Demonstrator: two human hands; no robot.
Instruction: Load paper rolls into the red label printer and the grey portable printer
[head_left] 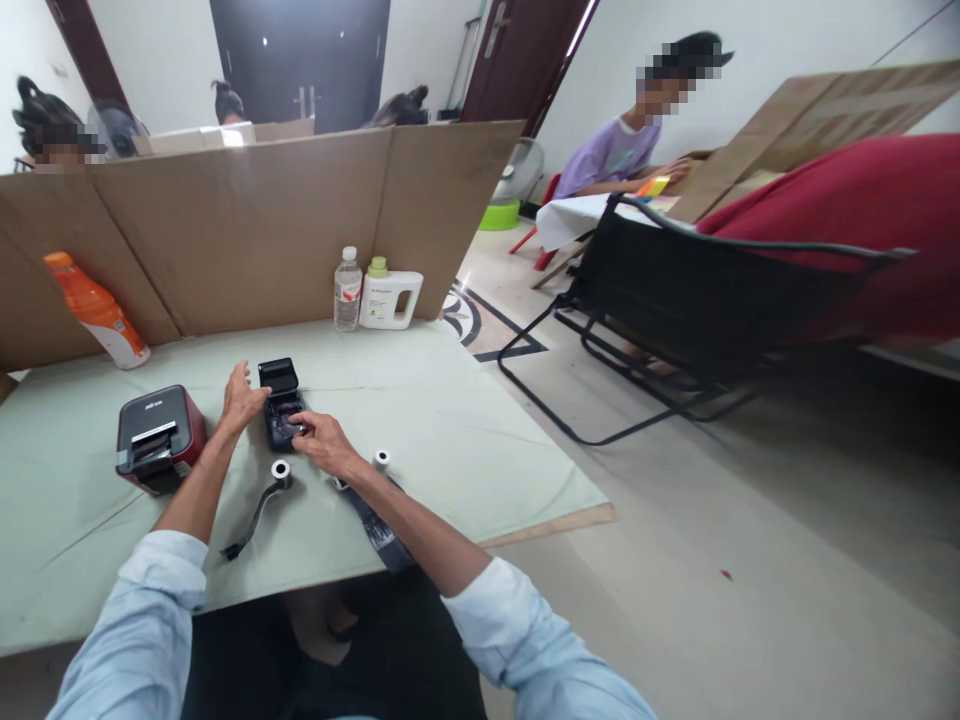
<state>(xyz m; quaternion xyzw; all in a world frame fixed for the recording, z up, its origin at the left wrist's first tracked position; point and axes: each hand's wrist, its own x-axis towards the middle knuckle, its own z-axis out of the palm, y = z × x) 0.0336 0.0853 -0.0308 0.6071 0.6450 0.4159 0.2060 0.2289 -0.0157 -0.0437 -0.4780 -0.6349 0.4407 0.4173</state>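
A small black device [279, 428], like a portable printer, lies on the table with its lid [278, 374] flipped up. Beside its left edge is my left hand [241, 402], fingers spread and thumb at the device near the hinge. My right hand [324, 443] reaches in from the right, fingers curled together at the device's open compartment; what they pinch is too small to make out. Nearer to me stands a white paper roll [281, 471] with a dark strip [253, 522] trailing from it. Another roll [382, 460] and a dark printed packet [381, 528] lie by my right forearm.
Left of my left arm sits a black and red label printer [159, 432]. An orange bottle [101, 315], a clear water bottle [347, 292] and a white jug [390, 298] line the cardboard screen [270, 230]. A black folding chair [675, 290] and a person in purple [611, 160] are at right.
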